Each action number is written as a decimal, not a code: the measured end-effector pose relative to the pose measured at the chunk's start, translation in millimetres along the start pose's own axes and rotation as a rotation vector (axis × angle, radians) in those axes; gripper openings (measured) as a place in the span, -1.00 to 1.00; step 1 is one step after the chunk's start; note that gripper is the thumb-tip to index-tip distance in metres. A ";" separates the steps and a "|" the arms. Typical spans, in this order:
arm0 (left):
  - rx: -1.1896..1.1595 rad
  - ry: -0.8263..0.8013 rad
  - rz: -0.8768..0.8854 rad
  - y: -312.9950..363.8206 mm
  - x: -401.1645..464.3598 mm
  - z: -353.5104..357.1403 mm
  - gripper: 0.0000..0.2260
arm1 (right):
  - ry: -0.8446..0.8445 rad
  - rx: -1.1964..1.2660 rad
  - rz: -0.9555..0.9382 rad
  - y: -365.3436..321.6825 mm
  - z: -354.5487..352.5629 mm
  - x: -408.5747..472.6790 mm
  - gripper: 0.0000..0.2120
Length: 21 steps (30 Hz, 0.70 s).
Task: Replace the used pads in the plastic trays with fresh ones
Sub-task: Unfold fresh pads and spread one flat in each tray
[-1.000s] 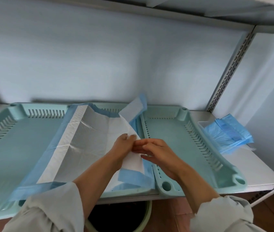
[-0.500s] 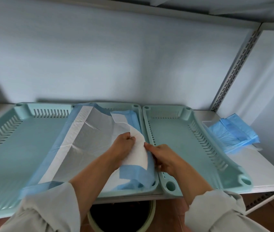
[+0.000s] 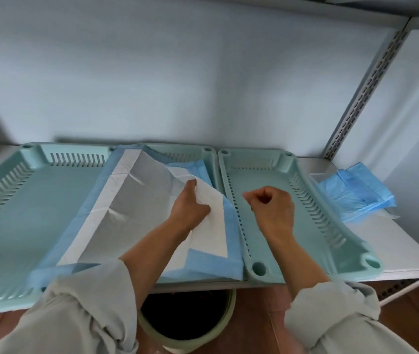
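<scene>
My right hand [image 3: 271, 209] has let go of the pad [image 3: 136, 213] since half a second ago. It has moved off over the right tray [image 3: 336, 241]. Its fingers are curled into a loose fist with nothing in it. My left hand [image 3: 189, 206] still pinches the white flap of the pad with thumb and fingers. The flap has dropped lower and lies flatter than before.

The pad is white with a blue border. It lies partly unfolded in the middle tray [image 3: 209, 159], just left of the right tray. Its left edge hangs over into the left tray [image 3: 6, 200]. My left arm covers part of the pad's near side. A stack of folded blue pads [image 3: 354, 190] sits on the shelf [image 3: 395, 249], just past the right tray's far side. A bin [image 3: 188, 325] stands on the floor below the middle tray, between my sleeves.
</scene>
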<state>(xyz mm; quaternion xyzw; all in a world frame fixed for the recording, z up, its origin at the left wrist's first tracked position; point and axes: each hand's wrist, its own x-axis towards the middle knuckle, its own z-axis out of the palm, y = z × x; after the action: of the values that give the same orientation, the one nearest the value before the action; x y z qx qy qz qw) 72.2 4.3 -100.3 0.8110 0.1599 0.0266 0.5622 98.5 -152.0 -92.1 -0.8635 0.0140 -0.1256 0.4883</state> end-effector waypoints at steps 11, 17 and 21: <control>-0.220 -0.125 -0.015 12.5 -7.0 6.8 -0.50 | -0.434 0.381 0.511 13.9 -1.9 -4.4 -0.76; -0.464 -0.183 -0.043 14.3 -2.5 -13.1 -0.50 | -0.646 0.308 0.608 5.3 4.9 -9.4 -0.60; -0.278 -0.179 -0.063 9.0 -3.5 -14.0 -0.46 | -0.494 0.480 0.566 2.3 11.1 -8.4 -0.84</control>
<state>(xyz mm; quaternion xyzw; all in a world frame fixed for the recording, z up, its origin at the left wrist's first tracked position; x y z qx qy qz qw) 67.8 13.0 -86.4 0.7190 0.1292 -0.0415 0.6817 93.1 -142.6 -101.2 -0.6920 0.1032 0.2232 0.6787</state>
